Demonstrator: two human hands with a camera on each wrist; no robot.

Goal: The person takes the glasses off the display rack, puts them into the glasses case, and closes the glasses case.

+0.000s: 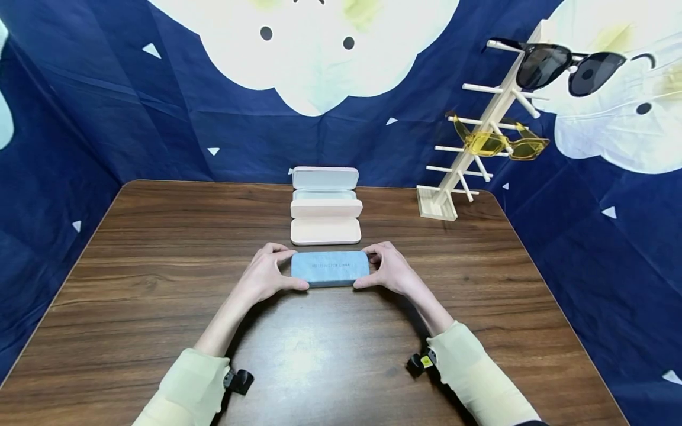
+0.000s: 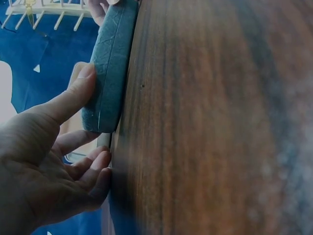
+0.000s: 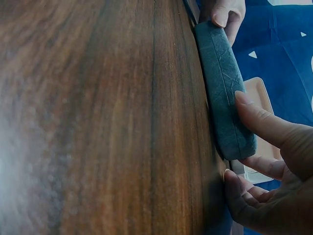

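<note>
The closed blue glasses case [image 1: 330, 268] lay flat just before the open pink case [image 1: 326, 220], long axis crosswise, its ends pinched by the left hand [image 1: 265, 274] and right hand [image 1: 391, 270].

A dark wood-grain table [image 1: 133, 284] extends outward from the hands on every side. Beyond the hands and to both sides, a navy fabric backdrop [image 1: 160, 118] printed with large white flowers and small white triangles encloses the table. A soft glare, probably from overhead lighting, marks the tabletop nearer than the hands.
</note>
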